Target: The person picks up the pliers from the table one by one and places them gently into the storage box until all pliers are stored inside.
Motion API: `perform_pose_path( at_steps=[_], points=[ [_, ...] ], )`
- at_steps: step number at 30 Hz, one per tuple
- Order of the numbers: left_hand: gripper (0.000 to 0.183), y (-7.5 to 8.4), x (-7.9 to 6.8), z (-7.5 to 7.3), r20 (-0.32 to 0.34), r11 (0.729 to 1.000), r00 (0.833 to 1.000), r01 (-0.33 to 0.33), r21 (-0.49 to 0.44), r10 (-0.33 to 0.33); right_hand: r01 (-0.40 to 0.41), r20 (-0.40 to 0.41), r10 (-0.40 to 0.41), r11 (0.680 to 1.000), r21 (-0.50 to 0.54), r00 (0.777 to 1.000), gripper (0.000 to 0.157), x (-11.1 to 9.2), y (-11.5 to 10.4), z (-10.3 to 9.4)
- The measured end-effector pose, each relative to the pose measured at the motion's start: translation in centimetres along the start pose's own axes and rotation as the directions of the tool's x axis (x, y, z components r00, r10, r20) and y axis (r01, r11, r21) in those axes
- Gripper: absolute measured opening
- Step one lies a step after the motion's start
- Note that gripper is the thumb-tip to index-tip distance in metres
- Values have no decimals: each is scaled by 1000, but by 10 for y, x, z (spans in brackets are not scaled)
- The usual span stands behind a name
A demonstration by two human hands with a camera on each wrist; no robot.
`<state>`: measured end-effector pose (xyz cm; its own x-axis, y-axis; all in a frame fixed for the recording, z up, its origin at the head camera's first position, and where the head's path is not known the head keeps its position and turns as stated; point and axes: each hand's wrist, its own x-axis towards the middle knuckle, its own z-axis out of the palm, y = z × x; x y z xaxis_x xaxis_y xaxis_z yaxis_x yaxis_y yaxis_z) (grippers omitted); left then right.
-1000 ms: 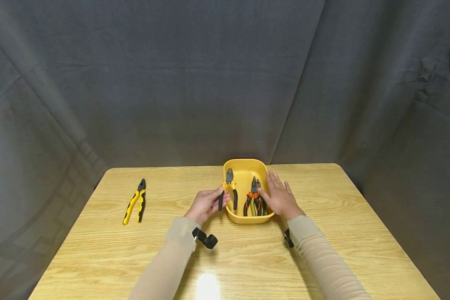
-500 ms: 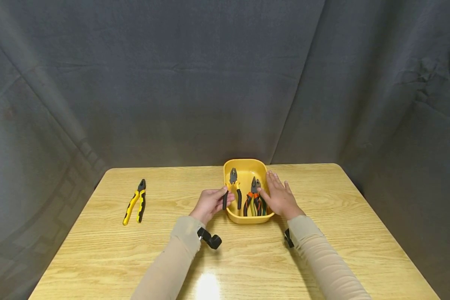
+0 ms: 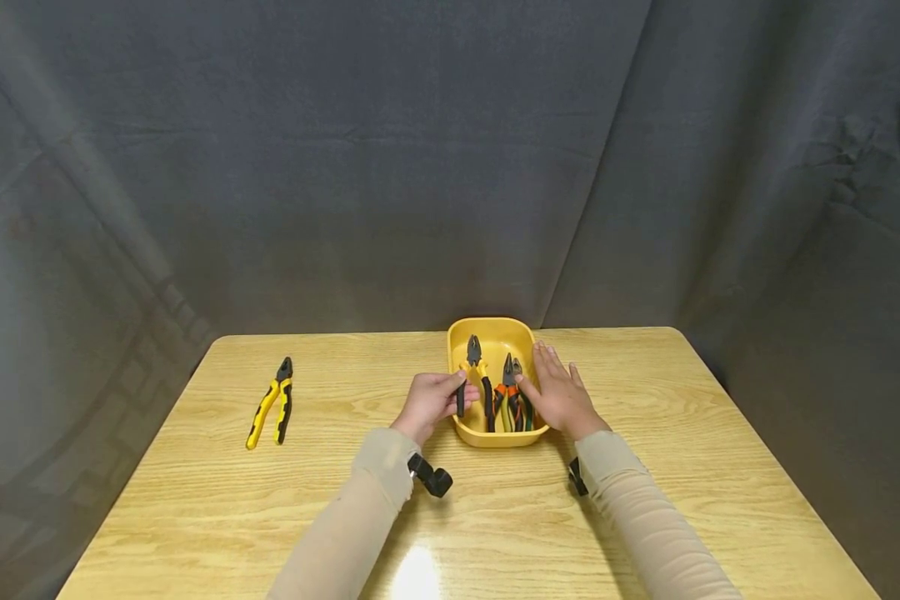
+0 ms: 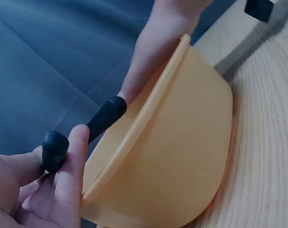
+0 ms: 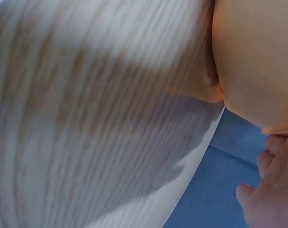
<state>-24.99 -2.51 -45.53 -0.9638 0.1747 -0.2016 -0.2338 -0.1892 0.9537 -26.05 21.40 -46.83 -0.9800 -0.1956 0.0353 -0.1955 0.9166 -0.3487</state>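
My left hand holds a pair of yellow-and-black pliers by one handle, over the left side of a yellow plastic bin. Their dark jaws point away from me. In the left wrist view the black handle end sits between thumb and fingers, and the other handle reaches over the rim. My right hand rests on the bin's right rim, fingers straight, thumb reaching inside. Under that thumb, orange-and-black pliers and green-handled pliers lie side by side in the bin.
Another pair of yellow-and-black pliers lies on the wooden table, well to the left. Dark grey cloth hangs behind the table and along both sides. The bin stands near the table's back edge.
My left hand has moved a little to the right, carrying the pliers farther over the bin towards the other pliers. The right hand and the bin have stayed put.
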Motion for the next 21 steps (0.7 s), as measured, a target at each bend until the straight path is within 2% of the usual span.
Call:
perform_pose_path(
  at_steps=[4, 13, 21],
  points=[
    [37, 3, 1, 5, -1, 997, 1000, -18, 78, 18, -7, 7, 7, 1000, 4, 1000, 78, 1, 1, 0],
    [32, 4, 1, 11, -11, 984, 999, -30, 178, 33, -11, 12, 11, 1000, 17, 1000, 78, 1, 0, -1],
    [31, 4, 0, 21, -30, 930, 994, -90, 357, 108, 1, -14, -1, 1000, 27, 1000, 77, 1, 2, 2]
  ],
)
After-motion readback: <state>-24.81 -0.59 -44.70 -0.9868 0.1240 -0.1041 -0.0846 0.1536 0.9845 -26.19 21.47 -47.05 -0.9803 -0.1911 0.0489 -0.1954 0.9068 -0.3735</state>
